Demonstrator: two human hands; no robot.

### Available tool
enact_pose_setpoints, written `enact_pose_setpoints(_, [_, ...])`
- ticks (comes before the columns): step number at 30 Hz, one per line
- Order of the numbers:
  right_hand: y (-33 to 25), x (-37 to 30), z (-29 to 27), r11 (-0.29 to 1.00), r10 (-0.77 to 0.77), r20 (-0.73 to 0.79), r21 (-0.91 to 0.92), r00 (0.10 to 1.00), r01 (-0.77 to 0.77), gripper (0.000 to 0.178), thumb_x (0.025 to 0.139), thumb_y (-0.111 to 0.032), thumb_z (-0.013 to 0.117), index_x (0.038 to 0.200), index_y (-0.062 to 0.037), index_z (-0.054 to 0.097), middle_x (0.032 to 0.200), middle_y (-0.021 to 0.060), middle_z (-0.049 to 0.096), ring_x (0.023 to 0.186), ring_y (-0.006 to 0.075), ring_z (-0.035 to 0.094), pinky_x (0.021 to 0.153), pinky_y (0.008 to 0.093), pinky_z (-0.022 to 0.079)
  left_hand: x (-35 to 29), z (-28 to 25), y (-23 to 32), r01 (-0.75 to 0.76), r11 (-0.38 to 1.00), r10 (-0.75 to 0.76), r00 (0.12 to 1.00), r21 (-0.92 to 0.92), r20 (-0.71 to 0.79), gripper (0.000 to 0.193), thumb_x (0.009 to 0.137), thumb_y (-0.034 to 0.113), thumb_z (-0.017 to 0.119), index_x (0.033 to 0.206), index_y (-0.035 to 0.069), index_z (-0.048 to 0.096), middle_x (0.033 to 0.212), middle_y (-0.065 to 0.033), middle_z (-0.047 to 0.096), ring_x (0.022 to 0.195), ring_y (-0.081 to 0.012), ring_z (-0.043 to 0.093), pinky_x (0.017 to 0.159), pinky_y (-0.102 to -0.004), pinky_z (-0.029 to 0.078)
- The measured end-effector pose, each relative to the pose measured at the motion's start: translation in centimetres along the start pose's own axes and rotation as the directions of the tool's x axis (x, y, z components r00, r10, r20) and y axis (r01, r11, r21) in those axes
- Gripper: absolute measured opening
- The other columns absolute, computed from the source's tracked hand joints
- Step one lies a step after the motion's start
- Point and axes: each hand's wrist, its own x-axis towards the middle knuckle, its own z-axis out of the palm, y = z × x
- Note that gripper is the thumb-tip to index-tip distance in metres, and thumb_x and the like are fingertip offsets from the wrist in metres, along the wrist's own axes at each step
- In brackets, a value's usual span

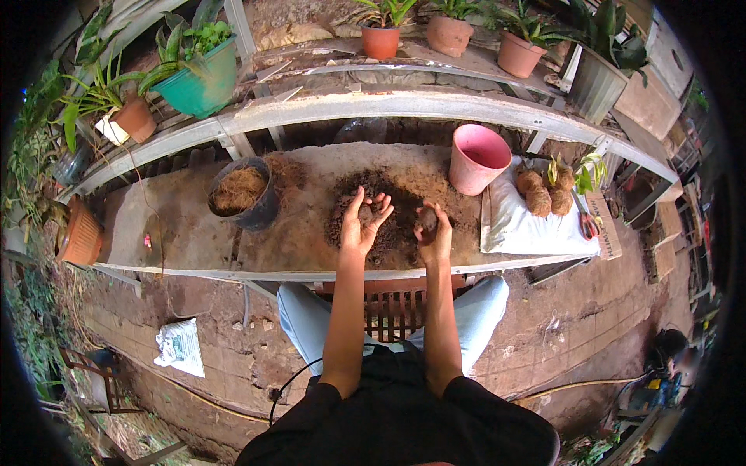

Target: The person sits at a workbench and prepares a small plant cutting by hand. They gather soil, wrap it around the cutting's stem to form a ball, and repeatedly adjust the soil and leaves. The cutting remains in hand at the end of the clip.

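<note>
Both hands work over the soil heap [381,221] at mid-table. The left hand [361,221] is open, palm up, with a small clod resting on it; the right hand [432,229] is cupped around a dark lump of soil [426,220]. Step judged: shaping soil into balls, like the three [542,190] on the white sack [528,225]. Next move calls for firm, even pressing over the heap. Room: pink pot [475,159] near right, black pot [245,194] well left; table [179,225] front edge lies just below the wrists.
</note>
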Motion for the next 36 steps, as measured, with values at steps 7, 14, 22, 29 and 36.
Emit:
enact_pose_setpoints(7, [0.6, -0.3, 1.3, 0.964, -0.065, -0.101, 0.251, 0.993, 0.088, 0.012, 0.092, -0.018, 0.064, 0.088, -0.0077, 0.061, 0.081, 0.0079, 0.062, 0.075, 0.0191, 0.059, 0.071, 0.0349, 0.058, 1.3, -3.1, 0.0, -0.078, 0.991, 0.085, 0.994, -0.106, 0.066, 0.046, 0.089, 0.045, 0.067, 0.067, 0.009, 0.049, 0.057, -0.0023, 0.046, 0.035, -0.0109, 0.036, 0.028, -0.0221, 0.024])
enact_pose_setpoints(14, [-0.4, 0.3, -0.3, 0.998, 0.023, -0.117, -0.057, 0.993, -0.03, 0.026, 0.086, -0.017, 0.068, 0.068, -0.0097, 0.05, 0.065, 0.0074, 0.055, 0.049, 0.0174, 0.051, 0.04, 0.0274, 0.041, 0.9, -2.3, 0.3, -0.07, 0.991, 0.065, 0.997, 0.114, 0.049, 0.043, 0.094, 0.046, 0.06, 0.076, 0.008, 0.054, 0.066, -0.0048, 0.053, 0.048, -0.0152, 0.05, 0.041, -0.0245, 0.039])
enact_pose_setpoints(22, [-0.7, 0.0, -0.9, 0.997, -0.052, -0.079, -0.058, 0.996, 0.047, 0.015, 0.087, -0.012, 0.058, 0.074, -0.0052, 0.052, 0.06, 0.0095, 0.052, 0.043, 0.0191, 0.047, 0.036, 0.0275, 0.032, 0.9, -1.1, -0.4, -0.069, 0.991, 0.059, 0.994, 0.111, 0.096, 0.035, 0.097, 0.04, 0.057, 0.111, 0.008, 0.06, 0.099, -0.0122, 0.065, 0.074, -0.0213, 0.065, 0.053, -0.0348, 0.049])
enact_pose_setpoints(29, [-1.2, -0.9, 1.9, 0.988, -0.127, -0.085, -0.094, 0.988, 0.119, 0.02, 0.095, -0.026, 0.059, 0.094, -0.0067, 0.057, 0.086, 0.0108, 0.064, 0.058, 0.019, 0.054, 0.043, 0.0272, 0.038, 0.5, -1.9, -0.1, -0.118, 0.993, 0.118, 0.993, 0.009, 0.007, 0.037, 0.094, 0.04, 0.06, 0.088, 0.004, 0.062, 0.073, -0.0065, 0.056, 0.059, -0.0129, 0.053, 0.045, -0.0225, 0.044])
enact_pose_setpoints(36, [-1.4, -1.2, 0.8, 0.988, 0.026, -0.031, 0.151, 0.999, -0.021, 0.023, 0.095, -0.029, 0.06, 0.09, -0.0061, 0.059, 0.079, 0.0072, 0.06, 0.065, 0.021, 0.059, 0.052, 0.0311, 0.05, 1.2, -2.1, 0.8, -0.177, 0.932, 0.182, 0.983, -0.317, -0.016, 0.022, 0.088, 0.024, 0.071, 0.085, 0.004, 0.062, 0.089, -0.0077, 0.064, 0.084, -0.0198, 0.065, 0.067, -0.0287, 0.058])
